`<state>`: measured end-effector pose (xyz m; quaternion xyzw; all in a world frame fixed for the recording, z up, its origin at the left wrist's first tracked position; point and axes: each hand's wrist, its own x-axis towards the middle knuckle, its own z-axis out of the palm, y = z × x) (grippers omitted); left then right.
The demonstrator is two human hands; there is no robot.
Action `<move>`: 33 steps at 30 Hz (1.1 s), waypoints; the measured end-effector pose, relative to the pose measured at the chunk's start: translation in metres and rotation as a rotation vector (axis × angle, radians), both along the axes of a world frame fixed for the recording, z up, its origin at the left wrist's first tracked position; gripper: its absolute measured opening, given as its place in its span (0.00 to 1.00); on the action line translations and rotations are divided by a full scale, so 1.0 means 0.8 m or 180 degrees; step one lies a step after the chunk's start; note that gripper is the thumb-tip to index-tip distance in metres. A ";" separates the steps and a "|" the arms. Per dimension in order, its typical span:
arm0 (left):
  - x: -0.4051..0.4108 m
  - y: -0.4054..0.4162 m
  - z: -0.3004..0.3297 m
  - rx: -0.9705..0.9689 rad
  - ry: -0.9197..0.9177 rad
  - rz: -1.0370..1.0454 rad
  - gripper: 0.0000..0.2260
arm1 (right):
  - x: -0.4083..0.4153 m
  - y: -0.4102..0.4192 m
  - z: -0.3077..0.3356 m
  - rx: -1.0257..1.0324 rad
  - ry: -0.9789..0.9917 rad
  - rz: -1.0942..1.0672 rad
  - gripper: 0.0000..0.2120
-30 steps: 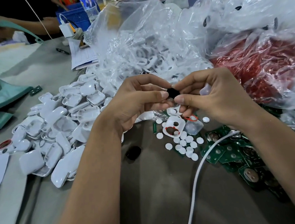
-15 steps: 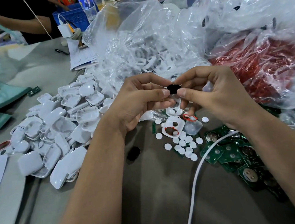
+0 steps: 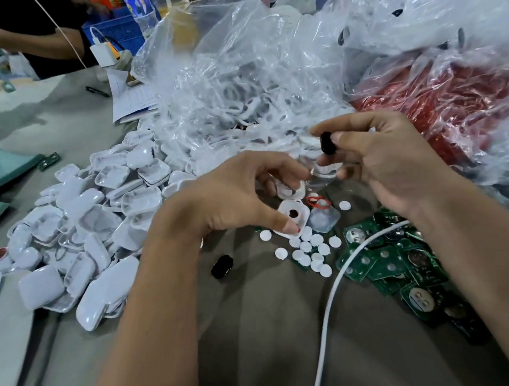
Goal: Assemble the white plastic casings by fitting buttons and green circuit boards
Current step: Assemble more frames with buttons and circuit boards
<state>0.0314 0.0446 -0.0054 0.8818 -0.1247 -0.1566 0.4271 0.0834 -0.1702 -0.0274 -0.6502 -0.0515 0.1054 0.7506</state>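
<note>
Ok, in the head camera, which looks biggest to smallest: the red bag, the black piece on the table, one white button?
1. red bag
2. black piece
3. white button, only slightly smaller-looking than the black piece.

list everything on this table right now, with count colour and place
casings: a heap, white, left of the hands
casing with a hole: one, white, under the left thumb tip
round buttons: a scatter, white, centre
circuit boards: a pile, green, right
black piece: one, pinched in the right fingers
second black piece: one, lying on the table
cable: one, white, crossing the boards
clear bags: several, far side, white parts inside
red-filled bag: one, far right
left hand: fingers curled, whether they hold anything is unclear
right hand: holds the black piece
</note>
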 end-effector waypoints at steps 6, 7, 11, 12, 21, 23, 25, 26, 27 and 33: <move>-0.004 -0.013 0.005 0.0702 -0.0019 0.0029 0.24 | 0.001 -0.004 -0.001 -0.0033 0.0085 0.0354 0.11; -0.005 -0.014 0.004 0.0711 -0.0034 0.0049 0.23 | 0.001 -0.004 -0.001 -0.0041 0.0092 0.0361 0.11; -0.003 -0.013 -0.001 0.0508 -0.0178 0.0143 0.19 | 0.000 -0.006 0.000 -0.0112 0.0116 0.0316 0.12; -0.002 -0.012 -0.002 0.0449 -0.0226 0.0201 0.17 | 0.000 -0.006 0.000 -0.0113 0.0137 0.0295 0.12; 0.006 -0.006 -0.011 0.0200 -0.0435 0.0399 0.10 | 0.000 -0.006 -0.002 -0.0582 -0.0108 0.0205 0.12; 0.008 -0.008 -0.013 0.0338 -0.0459 0.0408 0.09 | 0.000 -0.005 -0.004 -0.0933 -0.0392 0.0160 0.12; 0.009 -0.012 -0.014 0.0497 -0.0502 0.0395 0.09 | 0.000 -0.004 -0.005 -0.1077 -0.0512 0.0141 0.11; 0.009 -0.013 -0.015 0.0550 -0.0517 0.0384 0.09 | 0.000 -0.004 -0.006 -0.1106 -0.0535 0.0132 0.11; 0.009 -0.013 -0.015 0.0580 -0.0526 0.0375 0.08 | 0.000 -0.004 -0.006 -0.1122 -0.0546 0.0118 0.10; 0.010 -0.009 -0.015 0.0502 -0.0515 0.0375 0.08 | -0.002 -0.003 -0.004 -0.0818 -0.0291 0.0165 0.09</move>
